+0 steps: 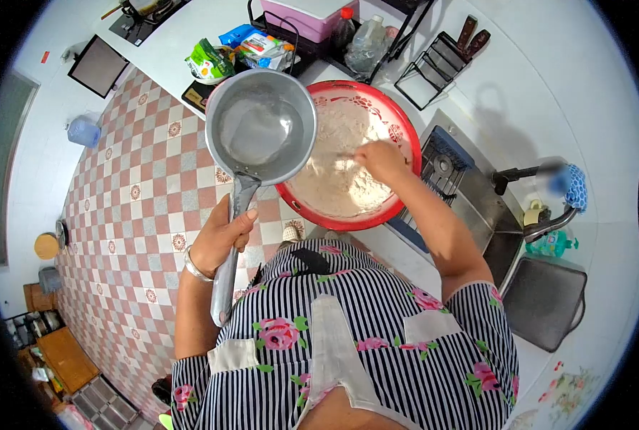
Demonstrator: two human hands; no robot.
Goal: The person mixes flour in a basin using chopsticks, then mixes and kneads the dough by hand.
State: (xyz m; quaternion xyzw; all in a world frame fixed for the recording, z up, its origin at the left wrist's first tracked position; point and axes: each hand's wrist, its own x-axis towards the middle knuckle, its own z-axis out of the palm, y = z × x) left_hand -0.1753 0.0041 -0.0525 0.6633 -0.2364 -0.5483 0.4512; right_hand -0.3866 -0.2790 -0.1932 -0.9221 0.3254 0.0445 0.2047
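My left hand [222,240] is wrapped round the handle of a grey metal saucepan [262,129], held over the left part of a red-rimmed basin [409,136]. The pan seems to hold some clear liquid. White flour [341,168] lies in the basin, partly hidden under the pan. Over the flour at the basin's right side is my right hand [382,161], its fingers closed and pointing left. A thin thing seems to stick out from the fingertips, too blurred to name.
Snack and wipe packs [262,46], a pink box [312,16] and bottles [366,43] stand behind the basin. A black knife rack [434,68] is at the back right. To the right are a sink [502,251], a faucet [549,226] and a dark tray [546,301].
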